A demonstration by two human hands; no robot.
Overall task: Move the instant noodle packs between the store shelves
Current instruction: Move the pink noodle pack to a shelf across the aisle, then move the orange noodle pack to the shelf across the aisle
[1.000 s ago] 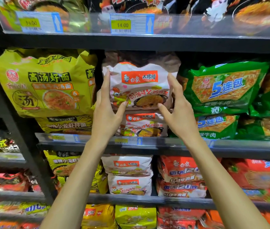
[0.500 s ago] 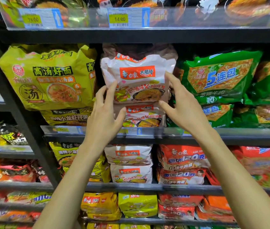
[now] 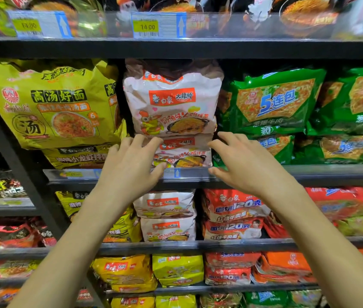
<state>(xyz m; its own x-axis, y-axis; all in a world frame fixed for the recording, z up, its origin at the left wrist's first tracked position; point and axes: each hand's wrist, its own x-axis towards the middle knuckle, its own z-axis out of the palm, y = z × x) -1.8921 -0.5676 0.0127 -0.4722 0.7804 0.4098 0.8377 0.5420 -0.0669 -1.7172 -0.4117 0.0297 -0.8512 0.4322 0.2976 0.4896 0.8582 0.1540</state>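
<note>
Two bare hands raised at centre frame before a store shelf. Left hand and right hand open, fingers spread, flanking a lower white noodle pack, gripping nothing. Upper white noodle pack stacked directly above it, between yellow packs at left and green packs at right.

Two bare forearms, no sleeves, left hand and right hand ungloved, short plain nails

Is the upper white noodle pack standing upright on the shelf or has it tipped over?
Upright. The upper white noodle pack stands on the lower white pack, its label facing forward; neither hand holds it.
</note>
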